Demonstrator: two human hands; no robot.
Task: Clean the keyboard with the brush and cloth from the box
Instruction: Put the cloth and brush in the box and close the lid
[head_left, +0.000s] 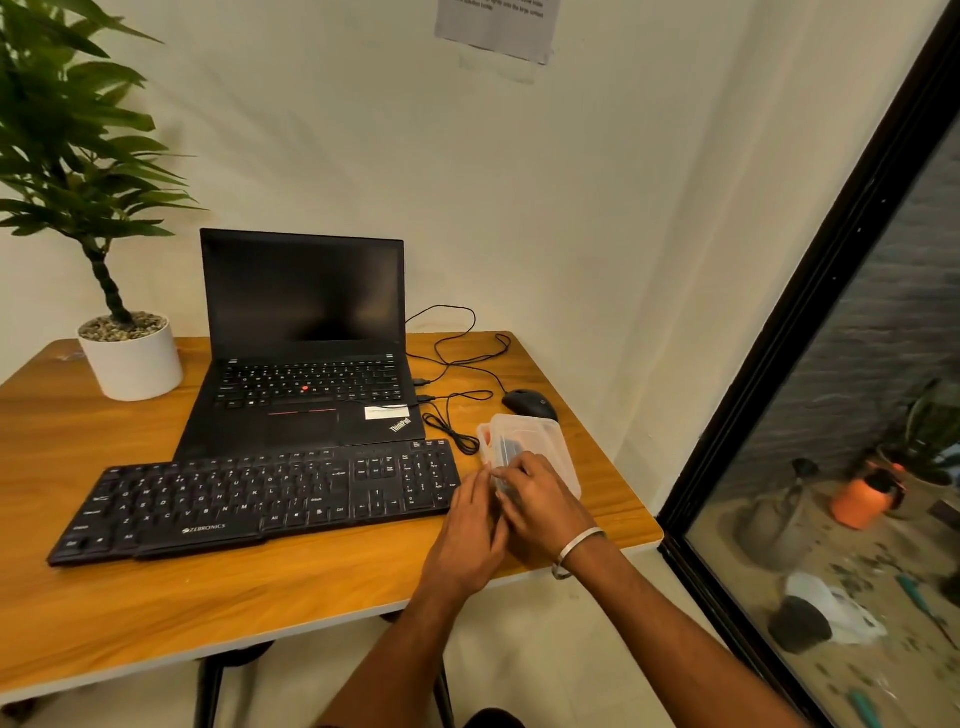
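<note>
Wooden table (104, 587) stands against a cream wall, beside a dark-framed window (810, 322) on the right. On the table, an open black laptop (304, 353) with a dark screen sits at the rear centre. A potted plant (130, 353) in a white pot stands to the left of the laptop. A black keyboard (260, 499) lies directly in front of the laptop, its rear edge touching or overlapping the laptop's front edge. A black mouse (530, 404) rests at the rear right, with its cable (457, 358) looped on the table between the laptop and the mouse.

A clear plastic box (540, 441) sits at the right end of the keyboard, just in front of the mouse. Its contents are blurred; a grey item shows through the plastic, but brush and cloth cannot be told apart.

Both hands are at the near end of the box. The left hand (467, 540) lies with fingers extended, fingertips against the near left edge of the box. The right hand (540, 509) has its fingers curled over the near end of the box, gripping it. A metal bangle (576, 551) circles the right wrist.

A printed paper sheet (498, 26) is fixed to the wall above.
</note>
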